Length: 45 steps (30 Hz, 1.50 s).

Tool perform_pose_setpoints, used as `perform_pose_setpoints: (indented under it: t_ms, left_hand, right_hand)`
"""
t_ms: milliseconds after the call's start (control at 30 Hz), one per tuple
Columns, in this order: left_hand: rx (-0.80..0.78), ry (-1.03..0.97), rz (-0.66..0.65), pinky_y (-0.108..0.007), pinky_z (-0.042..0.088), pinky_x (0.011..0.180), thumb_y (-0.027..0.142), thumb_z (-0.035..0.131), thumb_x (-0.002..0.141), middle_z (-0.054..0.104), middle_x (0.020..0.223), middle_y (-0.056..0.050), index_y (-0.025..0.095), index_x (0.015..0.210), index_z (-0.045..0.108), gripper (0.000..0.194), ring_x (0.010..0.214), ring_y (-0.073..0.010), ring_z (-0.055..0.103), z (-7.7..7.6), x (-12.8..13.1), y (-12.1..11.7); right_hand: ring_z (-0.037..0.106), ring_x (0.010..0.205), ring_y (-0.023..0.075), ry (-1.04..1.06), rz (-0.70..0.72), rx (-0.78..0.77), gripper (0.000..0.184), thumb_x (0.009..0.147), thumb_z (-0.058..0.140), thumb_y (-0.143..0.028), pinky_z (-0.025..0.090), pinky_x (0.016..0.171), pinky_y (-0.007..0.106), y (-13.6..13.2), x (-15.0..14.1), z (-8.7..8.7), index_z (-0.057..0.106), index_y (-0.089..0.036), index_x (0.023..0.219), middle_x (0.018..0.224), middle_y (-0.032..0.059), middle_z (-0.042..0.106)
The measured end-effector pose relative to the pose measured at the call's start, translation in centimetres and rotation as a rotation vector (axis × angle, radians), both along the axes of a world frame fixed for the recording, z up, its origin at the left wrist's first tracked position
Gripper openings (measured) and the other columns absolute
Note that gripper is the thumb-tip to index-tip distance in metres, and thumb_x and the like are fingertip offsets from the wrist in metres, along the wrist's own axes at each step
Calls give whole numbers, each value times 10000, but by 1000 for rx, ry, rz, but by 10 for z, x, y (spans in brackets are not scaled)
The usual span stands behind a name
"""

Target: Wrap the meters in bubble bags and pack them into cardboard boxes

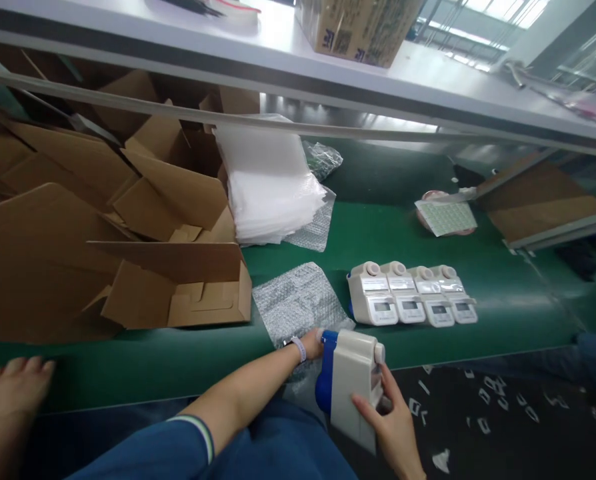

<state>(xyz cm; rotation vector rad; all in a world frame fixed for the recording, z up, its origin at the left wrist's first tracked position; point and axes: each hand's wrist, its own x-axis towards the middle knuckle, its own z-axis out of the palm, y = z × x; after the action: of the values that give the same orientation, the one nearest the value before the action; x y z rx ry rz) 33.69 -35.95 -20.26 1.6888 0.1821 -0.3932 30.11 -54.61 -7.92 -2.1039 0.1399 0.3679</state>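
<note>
In the head view, the right hand (pixel 391 417) was partly curled around a white-and-blue meter (pixel 355 383), its thumb on the pale casing and its fingers along the side with the round knob. The left hand (pixel 312 343) was at the meter's blue side, by its upper end; its fingers were mostly hidden, so how far it was open and whether it gripped anything could not be told. The meter was tilted, between the two hands. Just beyond the left hand lay a bubble-wrap bag (pixel 298 300) on the green table (pixel 378 233). Four similar meters (pixel 411 300) stood in a row beyond the right hand. Farther past the left hand was a stack of white sheets (pixel 271 180), with open cardboard boxes (pixel 178 287) to its left. Well left of the left hand, another person's hand (pixel 15 387) showed, blurred.
</note>
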Motion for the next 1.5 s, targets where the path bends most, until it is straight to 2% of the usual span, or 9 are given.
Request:
perform_pose_setpoints:
  t_ms: [133, 367, 600, 800, 867, 1067, 1233, 1300, 1500]
  left_hand:
    - [-67, 89, -28, -263, 448, 552, 229, 609, 748, 639, 599, -36, 109, 675, 680, 158, 548, -153, 574, -9, 4, 1]
    - [78, 81, 216, -257, 413, 516, 304, 343, 891, 671, 751, -124, 12, 1068, 642, 454, 559, -148, 561, 8, 11, 0]
    - [277, -225, 84, -315, 446, 763, 361, 484, 850, 706, 893, -67, 183, 979, 711, 316, 847, -216, 614, 94, 46, 1]
    - [561, -537, -430, -314, 440, 653, 177, 642, 735, 687, 760, -79, 208, 772, 730, 100, 708, -227, 618, 158, 8, -14]
    - [642, -577, -455, -302, 432, 615, 264, 554, 836, 684, 791, -82, 223, 907, 722, 187, 718, -224, 623, 161, -17, 8]
    - [673, -547, -58, -248, 421, 649, 409, 396, 936, 693, 849, -30, 296, 1087, 670, 333, 761, -159, 632, 167, -59, 68]
    - [780, -835, -487, -254, 379, 569, 379, 389, 935, 658, 781, -38, 304, 1098, 657, 322, 697, -171, 593, 184, -56, 47]
    - [811, -881, -517, -255, 382, 561, 362, 383, 935, 647, 763, -42, 308, 1129, 639, 326, 680, -174, 581, 181, -57, 54]
    - [672, -666, 120, -244, 471, 620, 377, 416, 920, 663, 747, -38, 283, 1091, 666, 317, 677, -155, 619, 123, -86, 107]
  right_hand:
    - [529, 1126, 337, 13, -57, -32, 948, 551, 731, -554, 385, 995, 479, -11, -8, -7, 403, -196, 1365, 1272, 113, 551]
    - [484, 1187, 313, -125, 62, -178, 871, 599, 707, -521, 374, 1011, 429, -8, -5, -7, 416, -209, 1359, 1314, 100, 511]
    - [458, 1183, 354, -299, 188, -278, 821, 573, 735, -475, 339, 1007, 500, 16, 1, -9, 490, -220, 1313, 1284, 126, 527]
    - [593, 1038, 337, 219, -34, 404, 732, 589, 748, -482, 473, 878, 465, 23, 1, -15, 541, -148, 1207, 1055, 122, 671]
    - [630, 961, 341, 388, -146, 606, 664, 622, 708, -524, 504, 813, 471, 22, -4, -15, 578, -136, 1144, 966, 128, 694]
    - [629, 972, 327, 525, -210, 805, 568, 707, 598, -577, 505, 838, 470, 48, -11, -9, 628, -122, 1045, 963, 137, 696]
    - [642, 903, 319, 353, -88, 792, 571, 606, 626, -646, 526, 799, 461, 84, 1, -21, 666, -170, 919, 813, 101, 703]
    - [642, 900, 317, 327, -44, 793, 579, 627, 603, -656, 529, 785, 464, 90, 5, -24, 662, -173, 940, 820, 104, 702]
    - [615, 1010, 313, 407, -118, 939, 505, 704, 621, -499, 509, 832, 457, 91, 10, -17, 601, -127, 1045, 1077, 138, 667]
